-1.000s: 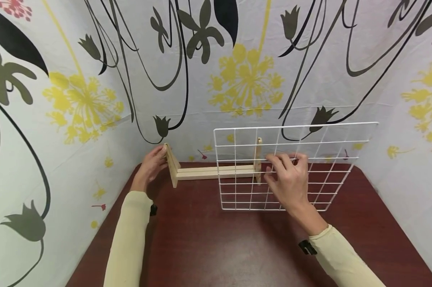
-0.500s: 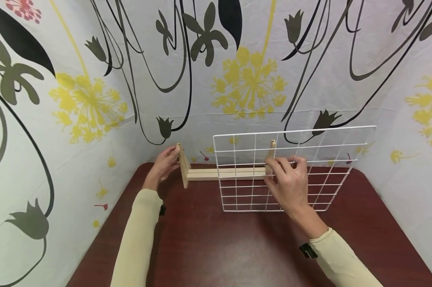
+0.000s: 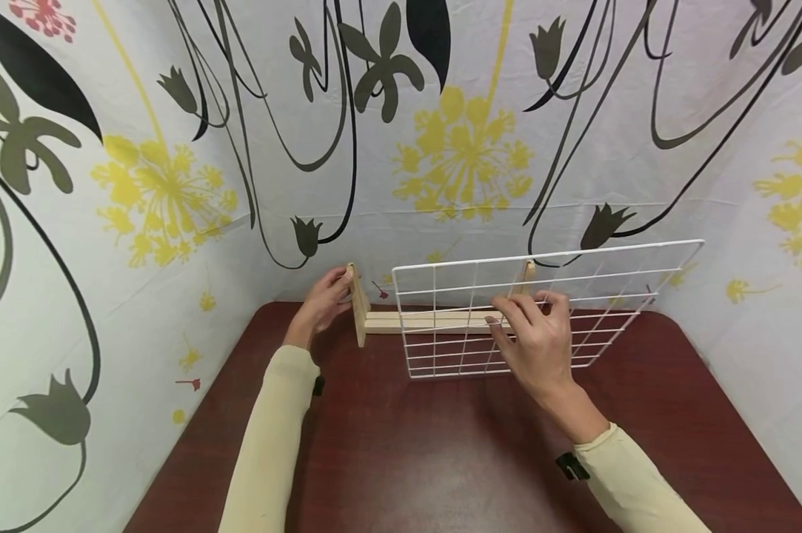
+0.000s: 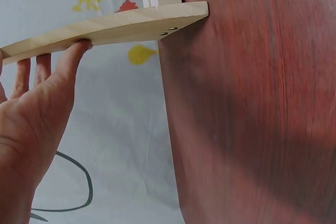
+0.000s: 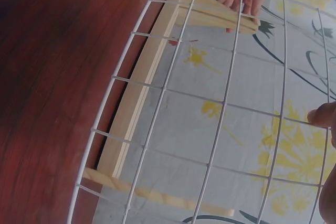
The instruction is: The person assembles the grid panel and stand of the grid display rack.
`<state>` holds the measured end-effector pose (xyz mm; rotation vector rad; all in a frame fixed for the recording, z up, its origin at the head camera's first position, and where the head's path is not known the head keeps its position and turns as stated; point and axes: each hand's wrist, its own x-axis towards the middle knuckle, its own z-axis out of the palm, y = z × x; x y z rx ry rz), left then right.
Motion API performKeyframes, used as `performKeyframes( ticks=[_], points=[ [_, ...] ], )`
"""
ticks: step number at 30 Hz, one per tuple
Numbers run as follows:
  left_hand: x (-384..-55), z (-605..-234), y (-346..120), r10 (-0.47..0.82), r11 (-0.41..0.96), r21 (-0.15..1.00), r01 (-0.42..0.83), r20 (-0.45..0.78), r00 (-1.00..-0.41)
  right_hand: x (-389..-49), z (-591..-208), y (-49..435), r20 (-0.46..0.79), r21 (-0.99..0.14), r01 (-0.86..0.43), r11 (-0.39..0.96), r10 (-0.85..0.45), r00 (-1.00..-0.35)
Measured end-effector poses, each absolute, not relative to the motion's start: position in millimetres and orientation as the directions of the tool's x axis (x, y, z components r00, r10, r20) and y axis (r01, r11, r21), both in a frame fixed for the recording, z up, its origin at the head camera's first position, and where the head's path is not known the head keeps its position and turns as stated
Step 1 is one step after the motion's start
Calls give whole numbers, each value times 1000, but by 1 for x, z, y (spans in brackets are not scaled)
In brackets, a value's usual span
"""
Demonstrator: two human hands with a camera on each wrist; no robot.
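In the head view, a white wire grid panel [image 3: 434,363] is held up above the table at a tilt, its lower edge toward the back. My right hand [image 3: 540,344] grips its wires near the middle. Behind the panel stands a pale wooden stand [image 3: 387,322]: two upright end boards joined by a long bar. My left hand [image 3: 323,303] holds the top of its left end board [image 4: 121,27], the thumb against the outer face in the left wrist view. Through the mesh, the right end board [image 3: 527,277] is partly covered by my right hand.
The dark red-brown table [image 3: 401,459] has its back edge right behind the stand. White cloth walls [image 3: 467,44] with a flower print rise at the back and on both sides. The grid panel overlaps much of the stand in the head view.
The wooden stand has slid right along the back of the table with my left hand, farther behind the grid panel. The panel has tilted more, its lower edge rising in view.
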<state>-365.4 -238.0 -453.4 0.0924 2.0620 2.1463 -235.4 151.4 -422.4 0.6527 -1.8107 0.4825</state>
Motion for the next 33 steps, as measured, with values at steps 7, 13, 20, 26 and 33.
performKeyframes(
  ticks=[7, 13, 20, 26, 33],
  points=[
    [-367, -454, -219, 147, -77, 994, -82, -70, -987, -237, -421, 147, 952, -24, -650, 760, -182, -247],
    [-371, -455, -197, 138, -109, 991, -74, -59, -989, -239, -418, 146, 953, -23, -642, 766, -176, -245],
    [-371, -455, -177, 97, -104, 994, -42, -32, -995, -242, -416, 147, 952, -16, -634, 773, -182, -245],
    [-371, -455, -170, 93, -132, 990, -42, -29, -995, -242, -417, 148, 955, -24, -628, 777, -167, -244],
    [-372, -458, -155, 95, -127, 991, -51, -39, -995, -242, -419, 147, 960, -43, -616, 786, -139, -245]
  ],
)
